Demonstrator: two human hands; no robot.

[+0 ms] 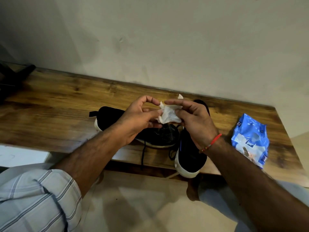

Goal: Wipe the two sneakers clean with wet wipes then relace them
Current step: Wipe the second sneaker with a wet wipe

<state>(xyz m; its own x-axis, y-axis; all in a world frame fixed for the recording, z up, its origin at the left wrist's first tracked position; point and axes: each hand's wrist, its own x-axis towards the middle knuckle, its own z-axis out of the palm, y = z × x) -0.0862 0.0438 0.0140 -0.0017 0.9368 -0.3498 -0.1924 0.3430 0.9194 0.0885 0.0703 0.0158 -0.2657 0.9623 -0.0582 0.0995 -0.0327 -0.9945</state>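
At the far left of the frame, a dark object sits on the end of a long wooden table (55, 101) that runs across the middle of the picture against a pale wall; what it is cannot be told. Left of centre lies the first of two black, white-soled sneakers (157, 136), on its side with a loose lace trailing over the table's near edge. Above it, at centre, the left hand (138, 118) and right hand (192, 121) are raised close together, both pinching one crumpled white wet wipe (168, 114) between them, probably opening or folding it for wiping. The second sneaker (190, 153) lies just right, its end overhanging the edge. Further right rests one blue wipes packet (250, 141), within easy reach.
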